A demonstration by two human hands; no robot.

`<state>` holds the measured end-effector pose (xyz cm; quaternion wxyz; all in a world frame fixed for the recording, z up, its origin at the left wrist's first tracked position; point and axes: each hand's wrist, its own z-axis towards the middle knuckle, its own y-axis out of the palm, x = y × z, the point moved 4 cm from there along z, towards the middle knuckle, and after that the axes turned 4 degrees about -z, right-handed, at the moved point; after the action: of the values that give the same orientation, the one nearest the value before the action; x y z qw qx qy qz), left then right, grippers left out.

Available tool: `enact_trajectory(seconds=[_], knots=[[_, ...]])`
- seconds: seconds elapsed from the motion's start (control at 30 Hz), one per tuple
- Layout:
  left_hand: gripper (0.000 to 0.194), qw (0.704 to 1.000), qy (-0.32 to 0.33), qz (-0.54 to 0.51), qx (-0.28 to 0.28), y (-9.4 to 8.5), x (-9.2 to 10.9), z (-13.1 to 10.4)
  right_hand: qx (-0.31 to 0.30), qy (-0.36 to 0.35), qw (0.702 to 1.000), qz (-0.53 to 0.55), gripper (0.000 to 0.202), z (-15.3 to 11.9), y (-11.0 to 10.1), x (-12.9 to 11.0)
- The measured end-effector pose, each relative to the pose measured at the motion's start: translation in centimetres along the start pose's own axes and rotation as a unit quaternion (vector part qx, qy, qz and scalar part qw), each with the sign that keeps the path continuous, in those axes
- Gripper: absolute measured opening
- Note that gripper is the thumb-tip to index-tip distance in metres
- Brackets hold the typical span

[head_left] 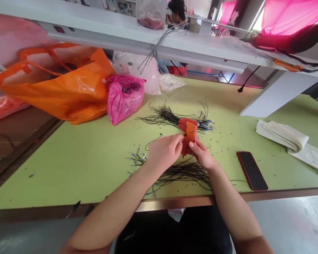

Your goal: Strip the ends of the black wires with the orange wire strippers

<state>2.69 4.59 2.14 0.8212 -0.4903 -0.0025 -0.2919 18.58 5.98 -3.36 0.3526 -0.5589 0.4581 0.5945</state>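
My right hand (203, 155) is wrapped round the handles of a red and orange wire stripper (190, 131), thumb on its near side. My left hand (164, 150) is closed in a pinch right beside the tool. A thin black wire (151, 141) curves out on the left of that hand and seems to be held in it, though the fingertips hide the grip. Beyond the stripper lies a bundle of black wires (167, 114) with blue-tipped ends at its right. Nearer me, under my forearms, spreads a second bundle of black wires (187, 171), its blue tips toward the left.
A phone (252, 171) and folded white cloth or paper (283, 135) lie on the green table (76, 165) at right. An orange bag (69, 88) and a pink plastic bag (125, 98) stand at left. A white shelf (100, 26) crosses above; a person sits beyond. Dark scraps dot the tabletop.
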Motion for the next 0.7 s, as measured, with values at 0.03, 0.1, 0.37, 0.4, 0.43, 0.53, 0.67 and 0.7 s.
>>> enact_trajectory(seconds=[0.03, 0.1, 0.37, 0.4, 0.43, 0.53, 0.67, 0.7], knots=[[0.022, 1.000, 0.002, -0.003, 0.002, 0.0, 0.0, 0.0, 0.000, 0.005, 1.000, 0.009, 0.047, 0.0, 0.0, 0.1], [0.023, 1.000, 0.003, -0.012, 0.005, 0.1, 0.0, 0.0, -0.003, 0.017, 0.999, 0.028, 0.049, -0.1, 0.1, 0.3], [0.024, 1.000, 0.003, -0.021, 0.003, 0.0, 0.5, -0.1, -0.016, 0.027, 0.998, 0.062, 0.051, 0.0, 0.3, 1.0], [0.025, 1.000, 0.004, -0.019, 0.007, -0.1, 0.6, -0.1, -0.014, 0.028, 0.998, 0.061, 0.052, 0.1, 0.3, 1.0], [0.026, 1.000, 0.006, -0.017, 0.010, -0.2, 0.7, -0.1, -0.013, 0.027, 0.998, 0.060, 0.053, 0.1, 0.3, 1.0], [0.026, 0.999, 0.013, -0.017, 0.023, -0.4, 0.9, -0.1, -0.017, 0.027, 0.998, 0.051, 0.055, 0.0, 0.4, 1.1], [0.024, 1.000, 0.007, -0.019, 0.022, -0.4, 0.9, -0.1, -0.020, 0.029, 0.999, 0.034, 0.063, 0.0, 0.5, 1.1], [0.024, 1.000, 0.005, -0.018, 0.019, -0.4, 0.9, -0.1, -0.015, 0.029, 0.999, 0.029, 0.065, 0.0, 0.5, 1.1]])
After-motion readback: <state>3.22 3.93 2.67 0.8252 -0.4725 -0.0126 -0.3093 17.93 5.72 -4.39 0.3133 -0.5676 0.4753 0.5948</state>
